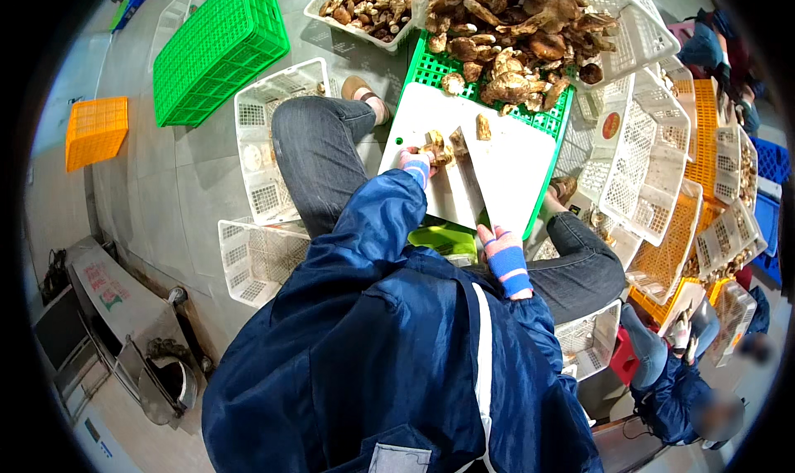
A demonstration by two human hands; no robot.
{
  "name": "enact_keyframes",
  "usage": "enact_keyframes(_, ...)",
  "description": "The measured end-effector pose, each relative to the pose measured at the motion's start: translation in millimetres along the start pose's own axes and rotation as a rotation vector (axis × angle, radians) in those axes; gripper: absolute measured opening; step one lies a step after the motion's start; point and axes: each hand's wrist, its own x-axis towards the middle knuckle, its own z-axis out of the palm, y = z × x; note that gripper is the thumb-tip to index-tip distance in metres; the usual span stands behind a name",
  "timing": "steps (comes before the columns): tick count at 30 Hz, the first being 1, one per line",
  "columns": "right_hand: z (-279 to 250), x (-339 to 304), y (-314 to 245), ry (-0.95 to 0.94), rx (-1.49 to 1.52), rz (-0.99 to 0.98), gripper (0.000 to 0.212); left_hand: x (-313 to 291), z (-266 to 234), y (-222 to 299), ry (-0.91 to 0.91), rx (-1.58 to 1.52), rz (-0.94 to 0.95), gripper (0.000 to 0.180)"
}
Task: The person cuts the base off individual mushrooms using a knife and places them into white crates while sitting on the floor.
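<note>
My left hand [415, 163], in a striped blue and pink fingerless glove, is closed around a brown mushroom [436, 147] over the white cutting board [522, 171]. In my right hand [503, 256], also gloved, is a knife [468, 179] whose broad blade points away from me across the board. Its tip lies close beside the held mushroom; whether they touch I cannot tell. A cut mushroom piece [484, 127] rests on the board, right of the blade tip. Beyond the board a large heap of mushrooms [517, 38] spreads over a green crate [424, 69].
White baskets [281, 163] stand at my left leg, and more [650, 154] crowd the right. A tub of mushrooms [364, 9] sits at the back. A green crate [219, 51] and an orange one [97, 132] lie left. Another person [679, 398] sits at the lower right.
</note>
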Motion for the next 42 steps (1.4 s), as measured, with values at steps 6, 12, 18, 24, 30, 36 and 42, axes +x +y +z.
enact_keyframes(6, -2, -4, 7, -0.067, 0.077, 0.048, 0.037, -8, 1, 7, -0.024, -0.04, -0.015, 0.044)
enact_keyframes(12, 9, 2, 22, -0.031, 0.075, 0.047, 0.037, 8, 1, 2, -0.019, -0.037, -0.061, 0.047)
enact_keyframes(18, 16, 7, 18, -0.02, 0.136, 0.047, 0.035, 10, 0, -1, -0.059, -0.038, -0.049, 0.052)
enact_keyframes(24, 38, 48, 4, -0.146, 0.346, 0.211, 0.038, 20, -1, -7, -0.047, -0.065, -0.03, 0.053)
enact_keyframes(30, 47, 81, 32, 0.082, 0.152, -0.001, 0.036, 9, -3, 3, -0.118, -0.162, -0.137, 0.042)
enact_keyframes(36, 23, 42, -2, 0.172, -0.11, -0.119, 0.036, 24, -13, -7, -0.05, -0.028, -0.093, 0.032)
enact_keyframes(42, 26, 3, -17, 0.097, -0.163, -0.203, 0.033, 72, -23, -35, -0.142, -0.088, 0.065, 0.014)
